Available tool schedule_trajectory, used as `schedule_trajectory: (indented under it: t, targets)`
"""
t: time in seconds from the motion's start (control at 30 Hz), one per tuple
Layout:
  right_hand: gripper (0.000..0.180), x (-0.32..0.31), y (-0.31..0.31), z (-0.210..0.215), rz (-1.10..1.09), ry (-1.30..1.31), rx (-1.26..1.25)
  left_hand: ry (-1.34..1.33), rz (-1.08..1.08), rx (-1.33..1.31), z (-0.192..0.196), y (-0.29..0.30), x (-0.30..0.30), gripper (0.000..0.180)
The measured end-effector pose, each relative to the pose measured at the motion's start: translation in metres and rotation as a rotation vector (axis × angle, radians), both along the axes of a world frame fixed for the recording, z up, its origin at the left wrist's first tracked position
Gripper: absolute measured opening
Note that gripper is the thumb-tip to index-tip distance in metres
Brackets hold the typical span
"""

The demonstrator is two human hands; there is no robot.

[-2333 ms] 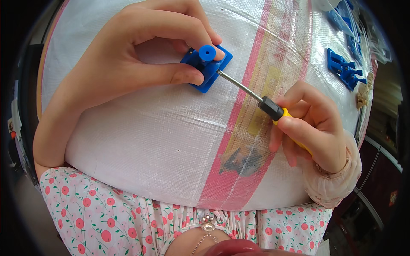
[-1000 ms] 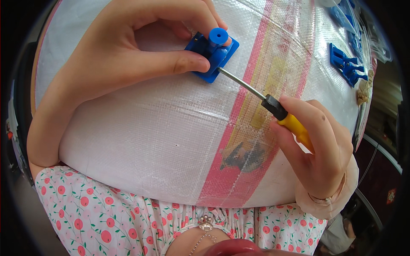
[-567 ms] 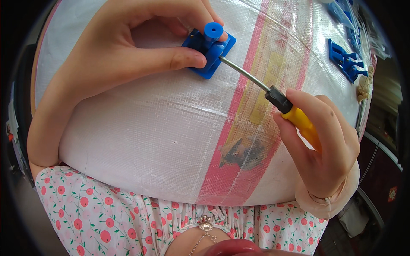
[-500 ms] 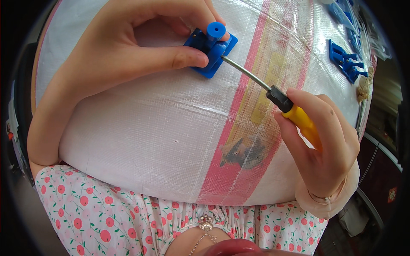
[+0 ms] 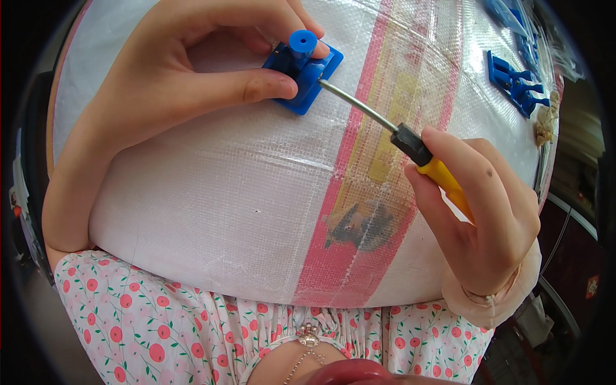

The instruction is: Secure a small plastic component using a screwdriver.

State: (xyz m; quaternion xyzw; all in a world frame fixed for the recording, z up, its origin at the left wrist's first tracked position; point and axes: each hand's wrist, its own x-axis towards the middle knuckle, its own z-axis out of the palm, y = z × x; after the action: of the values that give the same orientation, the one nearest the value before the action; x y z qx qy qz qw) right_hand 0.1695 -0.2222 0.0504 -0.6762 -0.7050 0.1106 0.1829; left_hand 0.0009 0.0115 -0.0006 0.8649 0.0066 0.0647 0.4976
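Between the thumb and fingers of my left hand (image 5: 224, 70) is a blue plastic part (image 5: 314, 86) with a square base and a round knob on top. The hand steadies it on the white woven sheet (image 5: 212, 192). My right hand (image 5: 484, 199) grips a screwdriver (image 5: 410, 145) by its yellow and black handle. Its metal shaft slants up to the left, and the tip meets the side of the raised block on the blue part. What the tip sits in is too small to make out.
At the far right of the sheet lies another blue plastic piece (image 5: 516, 83) with several prongs. Behind it are clear plastic bags (image 5: 507, 19) with more blue parts. A knotted tan bundle (image 5: 545, 122) rests at the right edge. Pink and yellow stripes cross the sheet.
In the picture, the blue part, both hands and the screwdriver sit slightly further left. The sheet's stripes have shifted a little the same way. Both grips stay as they were.
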Motion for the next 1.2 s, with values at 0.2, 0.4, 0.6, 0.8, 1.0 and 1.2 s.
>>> schedule_trajectory:
  t: [0.2,0.4,0.6,0.8,1.0,1.2]
  targets:
    - [0.041,-0.002,0.000,0.001,-0.022,-0.033,-0.006,0.001,0.017,0.013,0.000,-0.001,0.000,0.028]
    - [0.045,-0.002,-0.001,0.003,-0.002,-0.127,-0.019,0.002,0.031,0.013,-0.003,-0.001,-0.001,0.027]
    - [0.045,-0.003,0.001,0.001,0.013,-0.143,-0.002,0.009,0.047,0.004,-0.001,-0.003,-0.001,0.028]
    - [0.043,-0.007,0.002,-0.017,0.065,-0.169,0.123,-0.001,0.048,-0.019,-0.001,-0.003,-0.001,0.027]
    - [0.038,0.004,0.007,-0.018,0.064,0.122,0.009,0.004,0.016,-0.022,-0.002,0.000,-0.001,0.027]
    - [0.030,0.018,0.012,-0.019,0.043,0.389,-0.124,-0.013,0.021,-0.016,-0.004,-0.001,-0.002,0.028]
